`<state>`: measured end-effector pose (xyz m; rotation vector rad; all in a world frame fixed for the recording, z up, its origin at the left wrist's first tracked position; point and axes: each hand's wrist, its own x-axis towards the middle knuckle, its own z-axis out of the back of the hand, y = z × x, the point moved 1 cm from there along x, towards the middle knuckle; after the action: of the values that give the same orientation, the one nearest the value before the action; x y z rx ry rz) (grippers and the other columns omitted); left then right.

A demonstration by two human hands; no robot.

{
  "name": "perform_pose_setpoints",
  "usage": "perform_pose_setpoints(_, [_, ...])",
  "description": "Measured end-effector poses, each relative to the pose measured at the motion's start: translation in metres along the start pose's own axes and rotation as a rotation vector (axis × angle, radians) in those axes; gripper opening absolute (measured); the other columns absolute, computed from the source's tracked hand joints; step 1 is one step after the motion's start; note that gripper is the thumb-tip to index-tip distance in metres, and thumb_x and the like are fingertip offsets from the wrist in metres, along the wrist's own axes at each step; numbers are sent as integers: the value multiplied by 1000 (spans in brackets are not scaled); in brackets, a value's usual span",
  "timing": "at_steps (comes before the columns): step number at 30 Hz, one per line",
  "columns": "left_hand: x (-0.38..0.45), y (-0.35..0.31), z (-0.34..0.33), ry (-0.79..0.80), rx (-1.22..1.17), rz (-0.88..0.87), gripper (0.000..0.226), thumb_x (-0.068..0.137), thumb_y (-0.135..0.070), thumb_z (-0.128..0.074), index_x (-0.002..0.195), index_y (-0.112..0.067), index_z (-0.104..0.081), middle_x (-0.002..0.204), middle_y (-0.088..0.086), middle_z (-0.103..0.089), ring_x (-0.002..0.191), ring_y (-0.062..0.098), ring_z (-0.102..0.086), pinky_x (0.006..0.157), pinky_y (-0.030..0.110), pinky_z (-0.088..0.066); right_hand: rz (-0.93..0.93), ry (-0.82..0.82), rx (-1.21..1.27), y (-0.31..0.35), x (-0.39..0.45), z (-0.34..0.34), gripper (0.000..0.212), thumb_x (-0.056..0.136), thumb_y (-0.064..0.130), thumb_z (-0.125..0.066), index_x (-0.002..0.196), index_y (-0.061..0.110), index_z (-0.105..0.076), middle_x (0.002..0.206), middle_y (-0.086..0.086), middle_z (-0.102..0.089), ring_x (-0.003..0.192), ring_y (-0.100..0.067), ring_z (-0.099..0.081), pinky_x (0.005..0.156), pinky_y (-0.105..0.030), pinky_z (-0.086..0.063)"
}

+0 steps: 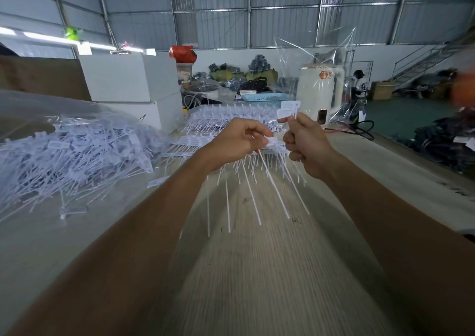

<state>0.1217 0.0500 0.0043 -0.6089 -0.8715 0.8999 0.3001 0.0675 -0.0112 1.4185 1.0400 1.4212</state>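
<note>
At the left edge of the bench (257,271), a loose pile (77,150) of white plastic tag ties lies tangled on clear film. Behind it, at the far left corner, stand stacked white boxes (128,78). Toward the far edge at mid-bench, laid-out rows (210,122) of the same ties lie side by side. The left hand (236,142) is raised above the middle of the bench, its fingers curled tight round the heads of a bundle of ties (273,184). The thin tails of the bundle fan downward, clear of the surface. Just beside it, the right hand (305,145) has its fingers closed, with thumb and forefinger pinching the stems of a few tagged ties (288,108) whose flags stand above the fist. Beyond the hands, a blue basket (264,97) sits at the far edge. A white appliance (318,91) stands at the far right corner.
</note>
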Motion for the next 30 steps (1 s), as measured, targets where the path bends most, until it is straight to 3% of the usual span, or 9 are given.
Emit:
perform_pose_setpoints(5, [0,-3,-1,-39,-13,-60,27,86,-5,-77,110,-3,-66,90,12,-71,91,35,-71,83,35,-57,-36,119,-47,-2,-2,-5,29,101,42,-57,98,15,-64,50,12,-33,43,-5,-26,38,-19,-22])
perform_pose_setpoints(8, [-2,-2,1,-58,-48,-57,29,83,-3,-79,108,1,-65,90,17,-75,88,34,-73,86,41,-59,-34,221,-93,-1,-2,-1,32,94,44,-68,80,18,-57,52,11,-30,45,-7,-24,39,-20,-21])
perform_pose_setpoints(12, [0,-1,-1,-127,-32,-36,18,90,-13,-74,100,-1,-64,72,16,-71,62,26,-58,62,33,-48,-20,321,-84,-5,-2,7,21,94,30,-71,84,15,-60,55,10,-30,48,-7,-23,41,-20,-20])
perform_pose_setpoints(14, [3,0,-1,-169,-25,2,12,95,-16,-68,97,-5,-64,80,18,-73,70,22,-57,67,31,-43,-19,329,-60,-6,-1,8,15,95,25,-69,86,14,-64,56,9,-31,48,-6,-23,41,-20,-20])
perform_pose_setpoints(17, [6,1,-2,-204,77,-3,20,100,-22,-60,94,-4,-67,88,9,-75,83,24,-71,84,38,-53,-17,315,-39,-7,0,7,15,98,22,-65,85,13,-64,55,9,-31,46,-6,-23,40,-19,-20])
perform_pose_setpoints(20, [6,4,-1,-255,149,-11,30,103,-25,-54,91,-1,-68,92,8,-74,86,16,-68,78,30,-49,-11,258,-23,-5,-2,6,27,99,22,-64,73,17,-59,51,10,-33,44,-5,-24,38,-18,-22])
perform_pose_setpoints(23, [4,9,2,-159,106,70,28,101,-29,-58,93,-4,-68,85,4,-74,77,16,-71,73,23,-54,-11,192,-4,-4,0,5,40,98,23,-65,58,22,-65,49,12,-38,45,-6,-27,38,-19,-23])
perform_pose_setpoints(27, [4,10,4,-120,90,84,25,102,-21,-56,87,-4,-65,69,6,-67,64,16,-64,69,32,-57,-2,229,-60,-7,3,7,10,97,21,-66,88,18,-69,50,12,-41,43,-4,-29,39,-18,-25])
perform_pose_setpoints(30, [5,10,6,-158,94,117,31,103,-20,-54,73,-10,-56,57,-11,-60,52,3,-56,61,27,-49,-15,291,-171,-9,5,9,10,97,28,-66,98,19,-68,59,11,-47,50,-5,-33,44,-18,-27])
